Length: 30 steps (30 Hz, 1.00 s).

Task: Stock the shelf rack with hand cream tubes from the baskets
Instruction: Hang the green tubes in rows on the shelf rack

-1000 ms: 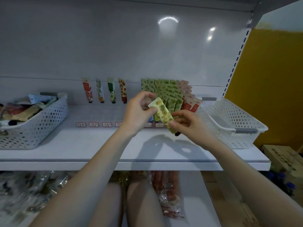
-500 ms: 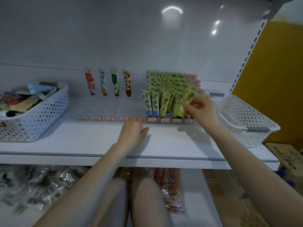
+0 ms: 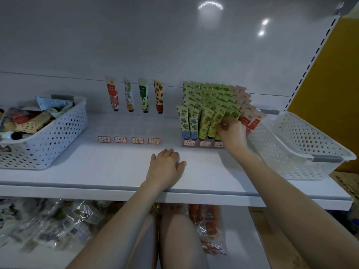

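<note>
At the rack's (image 3: pixel 136 127) front row, right side: fingers (image 3: pixel 225 125) of the right hand curled, pinching a green tube (image 3: pixel 217 118) that stands upright, cap down, among the packed rows. Right hand (image 3: pixel 232 132) at the rack's front right corner, just beside the red tubes (image 3: pixel 250 121). Left hand (image 3: pixel 165 166): fingers loosely bent, holding nothing, resting on the shelf (image 3: pixel 97 171) in front of the rack. Four single tubes (image 3: pixel 128 96) upright at the back, left of the packed rows. Price labels (image 3: pixel 129 140) along the rack front. Left basket (image 3: pixel 48 140), holding mixed tubes, at the shelf's left end. Right basket (image 3: pixel 303 144) just beside the rack.
</note>
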### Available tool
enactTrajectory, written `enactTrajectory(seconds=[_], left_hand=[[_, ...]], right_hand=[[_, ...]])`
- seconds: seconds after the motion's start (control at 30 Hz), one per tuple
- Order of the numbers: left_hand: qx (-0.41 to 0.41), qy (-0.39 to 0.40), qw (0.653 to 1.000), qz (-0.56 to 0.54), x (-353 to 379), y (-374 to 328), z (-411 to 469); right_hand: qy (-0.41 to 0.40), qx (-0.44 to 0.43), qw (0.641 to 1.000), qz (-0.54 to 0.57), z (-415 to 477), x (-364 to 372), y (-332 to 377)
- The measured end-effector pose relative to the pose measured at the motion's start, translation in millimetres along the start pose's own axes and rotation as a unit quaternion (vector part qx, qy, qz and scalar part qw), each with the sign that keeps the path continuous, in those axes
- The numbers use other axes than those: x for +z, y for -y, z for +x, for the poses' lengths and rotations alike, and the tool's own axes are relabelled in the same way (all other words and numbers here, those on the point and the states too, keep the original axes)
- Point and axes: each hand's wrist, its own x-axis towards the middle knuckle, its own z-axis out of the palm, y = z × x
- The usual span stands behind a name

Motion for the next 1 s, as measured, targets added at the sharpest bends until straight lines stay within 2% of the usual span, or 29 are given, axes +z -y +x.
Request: enactTrajectory(seconds=[0.77, 1.0], left_hand=[[0.013, -0.042, 0.999, -0.005, 7.5, 3.9, 3.8], [0.015, -0.053, 0.998, -0.008, 9.3, 4.7, 3.9]], right_hand=[[0.023, 0.008, 0.999, -0.031, 4.8, 16.7, -11.5], [0.011, 0.007, 1.000, 0.005, 3.3, 20.3, -14.9]])
